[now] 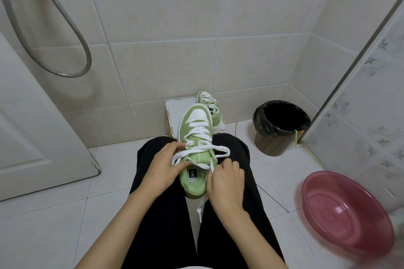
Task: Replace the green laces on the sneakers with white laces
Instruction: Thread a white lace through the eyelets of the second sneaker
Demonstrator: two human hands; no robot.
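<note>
Lacing is near its end: the green sneaker (196, 116) lies on the person's lap, with the white lace (197, 125) crossed up to the top holes. The left hand (162, 168) and right hand (226, 181) each pinch a lace end in curled fingers. Next, I think, comes pulling even and tying.

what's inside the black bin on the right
Only its black liner shows, and a green strand hangs over the rim; the dark interior hides any contents.
</note>
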